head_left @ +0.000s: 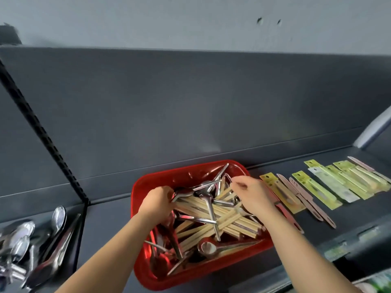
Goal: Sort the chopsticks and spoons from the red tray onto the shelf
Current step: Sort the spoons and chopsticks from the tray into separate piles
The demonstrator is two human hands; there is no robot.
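A red tray [148, 182] stands on the dark grey shelf [110, 218], full of wooden chopsticks [224, 218] and metal spoons [206, 248] lying crossed over each other. My left hand [157, 200] reaches into the tray's left side, its fingers curled round the ends of a bundle of chopsticks. My right hand [251, 194] is over the tray's right side and pinches a thin chopstick between thumb and fingers. A pile of metal spoons [23, 246] lies on the shelf at the far left.
Packaged chopsticks and utensils [330, 185] lie in a row on the shelf to the right of the tray. A black slotted upright [42, 127] runs diagonally at the left. The shelf's grey back panel [190, 102] rises behind the tray.
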